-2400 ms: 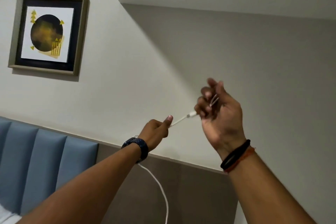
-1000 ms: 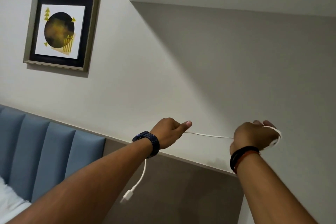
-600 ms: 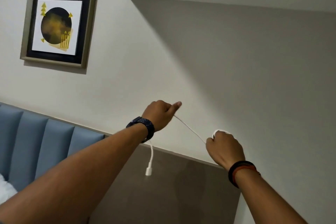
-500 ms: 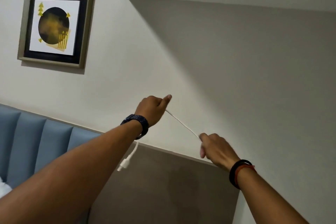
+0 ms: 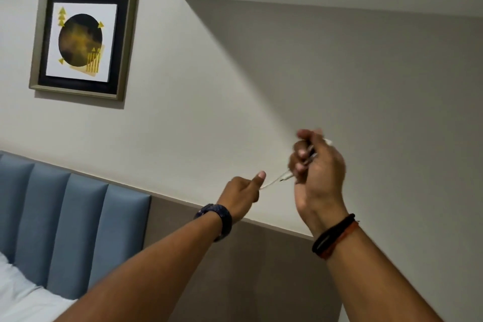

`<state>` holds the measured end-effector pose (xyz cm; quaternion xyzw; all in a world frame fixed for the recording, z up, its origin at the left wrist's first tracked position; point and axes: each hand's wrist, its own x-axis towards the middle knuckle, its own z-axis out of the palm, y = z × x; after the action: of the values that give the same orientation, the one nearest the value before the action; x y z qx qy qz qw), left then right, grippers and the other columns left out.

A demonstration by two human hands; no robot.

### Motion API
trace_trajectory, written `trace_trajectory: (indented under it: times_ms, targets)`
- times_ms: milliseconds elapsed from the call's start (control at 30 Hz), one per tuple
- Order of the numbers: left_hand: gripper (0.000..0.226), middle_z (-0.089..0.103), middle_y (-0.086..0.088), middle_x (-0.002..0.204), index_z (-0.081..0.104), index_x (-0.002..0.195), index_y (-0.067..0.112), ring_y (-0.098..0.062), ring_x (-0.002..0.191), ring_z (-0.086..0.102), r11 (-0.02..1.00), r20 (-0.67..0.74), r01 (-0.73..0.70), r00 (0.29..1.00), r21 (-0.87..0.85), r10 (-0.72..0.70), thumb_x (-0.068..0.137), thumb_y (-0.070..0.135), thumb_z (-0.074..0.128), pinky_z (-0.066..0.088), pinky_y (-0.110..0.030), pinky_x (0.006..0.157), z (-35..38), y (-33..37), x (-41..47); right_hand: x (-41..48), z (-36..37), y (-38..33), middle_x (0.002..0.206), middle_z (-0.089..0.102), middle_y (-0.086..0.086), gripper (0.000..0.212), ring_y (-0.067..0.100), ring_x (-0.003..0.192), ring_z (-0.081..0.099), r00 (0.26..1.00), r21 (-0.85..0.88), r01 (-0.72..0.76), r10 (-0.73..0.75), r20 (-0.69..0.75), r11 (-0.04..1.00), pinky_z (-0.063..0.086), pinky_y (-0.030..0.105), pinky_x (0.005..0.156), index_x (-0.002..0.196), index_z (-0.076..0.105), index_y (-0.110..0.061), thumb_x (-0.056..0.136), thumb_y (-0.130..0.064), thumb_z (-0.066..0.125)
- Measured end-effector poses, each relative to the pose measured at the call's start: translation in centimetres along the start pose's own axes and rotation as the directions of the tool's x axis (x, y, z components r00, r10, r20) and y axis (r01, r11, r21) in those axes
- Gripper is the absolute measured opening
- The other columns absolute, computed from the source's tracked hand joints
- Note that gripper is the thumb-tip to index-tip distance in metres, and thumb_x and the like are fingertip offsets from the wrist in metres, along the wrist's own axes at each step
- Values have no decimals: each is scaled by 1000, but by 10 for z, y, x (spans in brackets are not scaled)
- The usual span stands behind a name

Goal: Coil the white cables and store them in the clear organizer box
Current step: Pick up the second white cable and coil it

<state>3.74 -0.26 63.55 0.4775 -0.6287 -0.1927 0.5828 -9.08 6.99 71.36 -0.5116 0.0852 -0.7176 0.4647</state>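
Two hands share one white cable (image 5: 271, 184) in the head view, both raised in front of the wall. Your left hand (image 5: 240, 197) has its fingers curled and the thumb laid forward, pinching the cable where it leaves the fist. From there a short taut stretch runs up and right to your right hand (image 5: 317, 175). Its fingers are curled round what look like several turns of the same cable. A white end pokes out past the knuckles, though blur hides how many turns there are. Nothing carries the cable: it is held in the air between your hands. The clear box is not in view.

A watch (image 5: 218, 218) sits on your left wrist, and dark and orange bands (image 5: 333, 236) sit on the right. Behind them are a framed picture (image 5: 83, 42) and a blue padded headboard (image 5: 65, 217), with white bedding (image 5: 18, 295) at the lower left.

Judging by its look, the cable is light, thin and springy, so the turns will likely loosen once your fingers relax. Take hold across the whole bundle, not by the plug, and avoid kinking it near the connector.
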Motion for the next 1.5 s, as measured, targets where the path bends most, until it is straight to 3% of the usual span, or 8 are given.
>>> trace_trajectory:
  times_ms: [133,267,400,467,600,800,967,1500]
  targets:
    - [66,26,11,40,39,43,17,-10,37,20,994,161,-61,986,86,46,74,76,44,22,-19,41,0,4,-10,22,-24,3,62,59,-2,20,12,50,52,813,-363,159,-330,-480,918,42,24,52,87,54,-16,95,-15,35]
    - [63,21,7,44,33,50,15,-13,42,19,974,215,-175,966,141,143,75,70,49,19,-24,44,-6,16,-11,29,-57,12,73,63,5,19,20,71,61,741,-841,185,-634,-221,509,41,22,65,90,50,-18,89,-4,37]
    - [56,28,5,47,35,49,16,-11,42,24,936,200,-271,953,227,227,83,57,53,23,-25,48,-24,24,-3,20,-79,29,69,56,8,18,29,69,58,956,-984,134,-248,159,-116,39,26,63,73,48,-12,90,-8,43]
    - [49,40,6,47,48,51,18,-7,40,32,928,209,-266,954,262,214,85,54,54,30,-24,49,-33,26,1,14,-84,35,75,58,8,28,29,77,61,980,-957,201,46,195,-208,37,28,64,74,48,-11,97,-26,39]
    - [21,69,0,75,70,72,27,-11,64,56,918,209,-279,952,280,226,84,43,62,46,-28,62,-54,27,6,4,-80,30,49,48,-7,70,10,46,43,812,-978,7,570,127,208,37,24,56,60,56,-17,85,-73,21]
    - [13,68,15,71,70,69,35,-1,69,58,936,60,-351,935,22,349,80,27,70,44,-11,63,-56,26,2,2,-55,17,40,22,-5,59,13,38,17,566,-543,-429,683,461,722,21,24,41,52,35,-15,84,-64,41]
    - [24,62,13,79,63,68,43,-12,79,60,915,-56,-403,914,-8,402,81,23,69,49,-26,69,-30,30,-7,3,-37,10,39,17,-3,48,15,34,13,611,-208,-494,508,608,844,14,28,41,47,34,-18,87,-42,46]
    - [11,73,1,70,74,85,9,-15,64,71,881,5,-117,991,-459,135,81,1,68,57,-24,59,10,52,-25,4,-47,8,36,12,0,45,17,31,10,803,-48,-342,319,503,938,15,23,39,46,21,-17,86,-29,38]
